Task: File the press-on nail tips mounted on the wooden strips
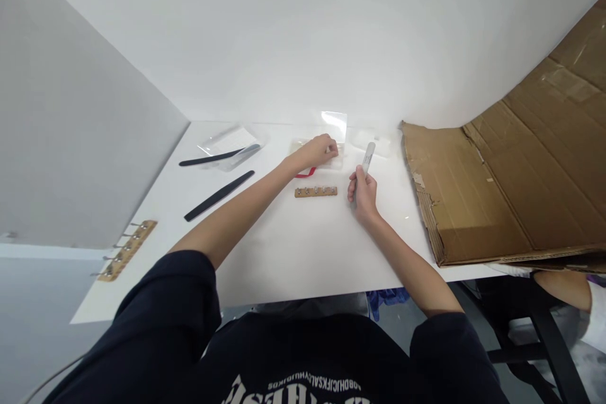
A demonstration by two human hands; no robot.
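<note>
Here, right hand (364, 194) closed around grey file (368, 158), print illegible, left hand (320, 150) half-curled over clear box (334, 163), hold unclear.

A white table (303, 259) spanned the middle of the frame, bearing a pegged strip (127, 251) at lower left and two black files (219, 196) left of centre, one overlapping a clear bag (237, 138). Near the centre lay a second strip (315, 192), a clear box (337, 162) and something red (307, 173), with cardboard (478, 196) at the right.

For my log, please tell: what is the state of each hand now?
Left hand: over the clear case, grip cannot be told.
Right hand: closed, holding a grey strip.
</note>
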